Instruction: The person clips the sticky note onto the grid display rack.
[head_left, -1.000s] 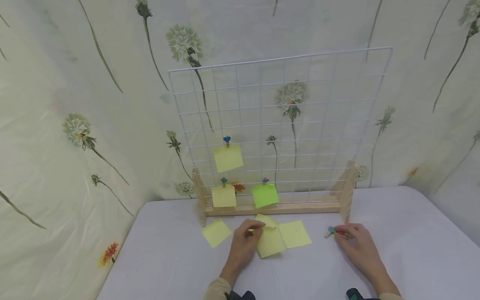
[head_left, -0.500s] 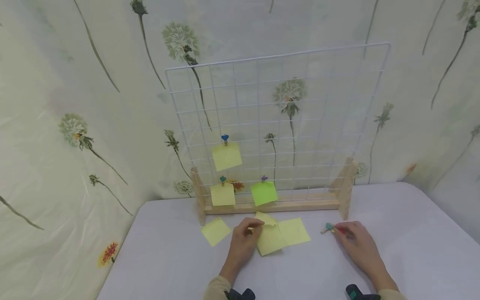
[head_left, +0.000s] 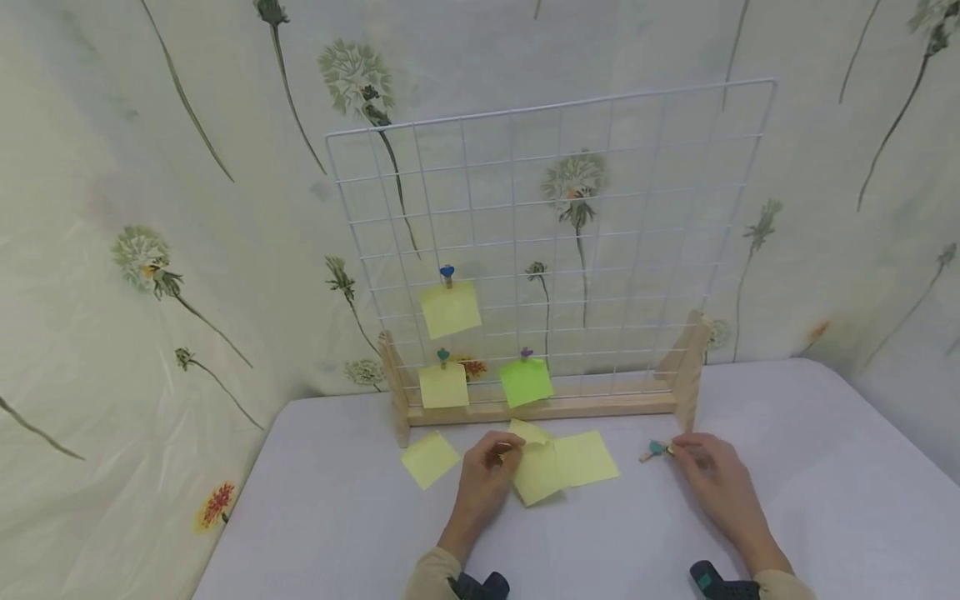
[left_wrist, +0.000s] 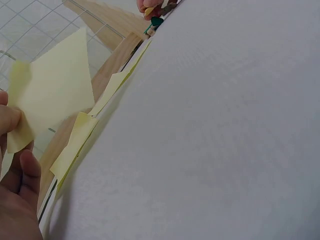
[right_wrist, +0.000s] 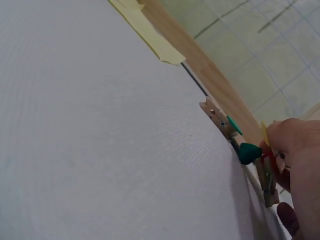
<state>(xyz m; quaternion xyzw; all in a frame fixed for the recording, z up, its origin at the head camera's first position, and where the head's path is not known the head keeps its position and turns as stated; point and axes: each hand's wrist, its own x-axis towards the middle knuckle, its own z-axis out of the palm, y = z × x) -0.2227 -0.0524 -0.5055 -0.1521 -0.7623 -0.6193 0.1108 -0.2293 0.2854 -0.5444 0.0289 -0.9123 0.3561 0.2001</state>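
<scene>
My left hand (head_left: 483, 475) pinches the edge of a yellow sticky note (left_wrist: 57, 82), which stands up off the table in the left wrist view. Two more yellow notes show beneath and beside it, including a flat one (head_left: 588, 458) to its right. Over at the right, my right hand (head_left: 712, 475) pinches a small wooden clothespin (right_wrist: 267, 185) with a red decoration, partly covered by the fingers. Right beside those fingertips lie a green heart-topped clothespin (right_wrist: 250, 153) and another wooden clothespin (right_wrist: 214, 113). A bit of yellow also peeks out at the fingers.
Behind the hands stands a white wire grid (head_left: 555, 200) on a wooden base (head_left: 547, 408). Clothespins hold two yellow notes (head_left: 450, 310) and a green note (head_left: 527, 383) on its left half. Another yellow note (head_left: 430, 460) lies left of the left hand.
The right hand has shifted slightly, and the red piece seen at its fingertips earlier is now hidden from the head view. The left hand keeps its pinch; the head view has tilted a little.
</scene>
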